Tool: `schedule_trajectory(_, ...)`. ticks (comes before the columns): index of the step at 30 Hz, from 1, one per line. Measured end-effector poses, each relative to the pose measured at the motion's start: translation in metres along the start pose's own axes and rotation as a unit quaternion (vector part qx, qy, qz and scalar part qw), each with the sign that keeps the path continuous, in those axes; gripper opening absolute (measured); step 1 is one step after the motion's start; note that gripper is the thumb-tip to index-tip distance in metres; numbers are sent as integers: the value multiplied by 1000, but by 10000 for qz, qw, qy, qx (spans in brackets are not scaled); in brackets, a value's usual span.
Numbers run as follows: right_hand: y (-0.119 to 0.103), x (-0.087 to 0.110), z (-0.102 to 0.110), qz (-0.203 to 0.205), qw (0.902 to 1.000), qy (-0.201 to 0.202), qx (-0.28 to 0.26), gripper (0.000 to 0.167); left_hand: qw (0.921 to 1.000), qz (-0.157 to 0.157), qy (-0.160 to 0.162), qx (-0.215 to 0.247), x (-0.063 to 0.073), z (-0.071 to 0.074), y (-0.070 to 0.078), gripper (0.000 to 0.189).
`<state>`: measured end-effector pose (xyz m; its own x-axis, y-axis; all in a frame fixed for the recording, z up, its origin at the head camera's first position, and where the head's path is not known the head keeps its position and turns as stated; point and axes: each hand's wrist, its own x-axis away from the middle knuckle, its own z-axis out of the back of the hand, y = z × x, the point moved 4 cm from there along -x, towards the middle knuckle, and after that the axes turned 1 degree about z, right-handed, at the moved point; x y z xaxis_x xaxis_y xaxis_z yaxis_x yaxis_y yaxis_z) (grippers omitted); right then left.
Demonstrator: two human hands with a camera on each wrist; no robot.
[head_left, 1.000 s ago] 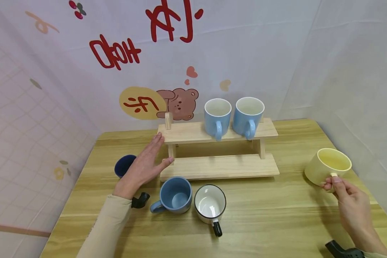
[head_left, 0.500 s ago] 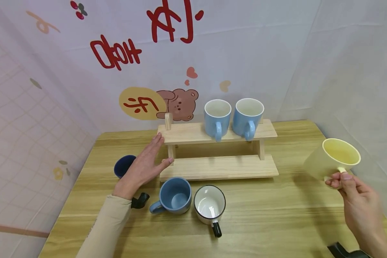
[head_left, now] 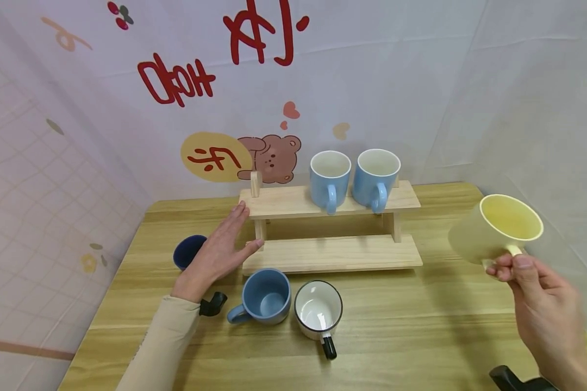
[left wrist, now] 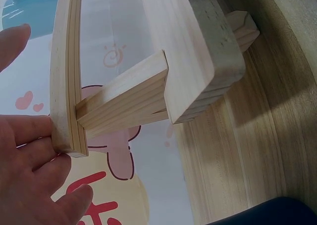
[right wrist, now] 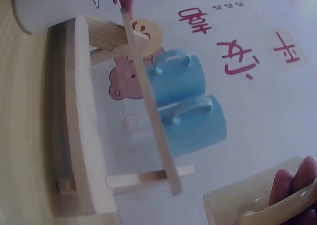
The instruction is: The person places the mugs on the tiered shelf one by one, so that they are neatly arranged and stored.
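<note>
My right hand (head_left: 545, 304) pinches the handle of a pale yellow mug (head_left: 474, 236), which is raised above the table at the right and tilted. The right wrist view shows fingers through the mug's handle (right wrist: 285, 205). My left hand (head_left: 215, 263) rests with straight fingers on the left end of a two-tier wooden shelf (head_left: 332, 254). Its fingertips touch the end of the upper board (left wrist: 67, 86) in the left wrist view. Two light blue mugs (head_left: 329, 182) stand upright side by side on the upper tier, handles facing forward.
In front of the shelf stand a grey-blue mug (head_left: 266, 296) and a white mug (head_left: 318, 307) with a black rim and handle. A dark blue cup (head_left: 188, 251) is partly hidden behind my left hand. A printed cloth (head_left: 396, 81) hangs behind the wooden table (head_left: 386, 331).
My right hand has lifted the yellow mug from the table, first up and rightward, then slightly back left and higher. The left hand stays at the shelf's end.
</note>
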<state>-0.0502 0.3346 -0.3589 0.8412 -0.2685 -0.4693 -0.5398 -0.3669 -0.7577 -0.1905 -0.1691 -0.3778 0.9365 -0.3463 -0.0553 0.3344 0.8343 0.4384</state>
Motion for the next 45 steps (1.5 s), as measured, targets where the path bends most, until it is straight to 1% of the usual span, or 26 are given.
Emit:
schedule_trajectory(2, -1, -1, -8, 78, 9996, -186, -181, 29, 10000, -11, 2, 9, 0, 0, 0, 92)
schedule_trajectory(4, -2, -2, -16, 148, 9977, -432, -502, 29, 10000, -17, 3, 10, 0, 0, 1, 92)
schedule_trajectory(7, -2, -4, -27, 238, 9952, -660, -683, 30, 10000, -15, 11, -8, 0, 1, 0, 93)
schedule_trajectory(18, 5, -1, -70, 323, 9878, -1266, -842, 31, 10000, 11, 54, -40, 1, -1, -1, 91)
schedule_trajectory(26, 14, 4, -98, 177, 9891, -1389, -450, 31, 10000, 10, 56, 19, 1, -1, -1, 92)
schedule_trajectory(30, 19, 5, -111, 108, 9879, -1525, -241, 31, 10000, -16, 82, 27, 2, -1, -1, 92)
schedule_trajectory(34, 23, 5, -125, -80, 9859, -1656, 233, 31, 10000, -43, 78, 5, 1, -2, -1, 93)
schedule_trajectory(36, 24, 5, -132, -246, 9835, -1689, 595, 32, 10000, -50, 75, -6, 1, -2, -2, 93)
schedule_trajectory(40, 26, 3, -146, -611, 9749, -1740, 1248, 31, 10000, -60, 73, -21, 1, -1, -1, 94)
schedule_trajectory(45, 30, -1, -161, -975, 9666, -1887, 1433, 27, 10000, -30, 84, -25, 1, -2, -1, 92)
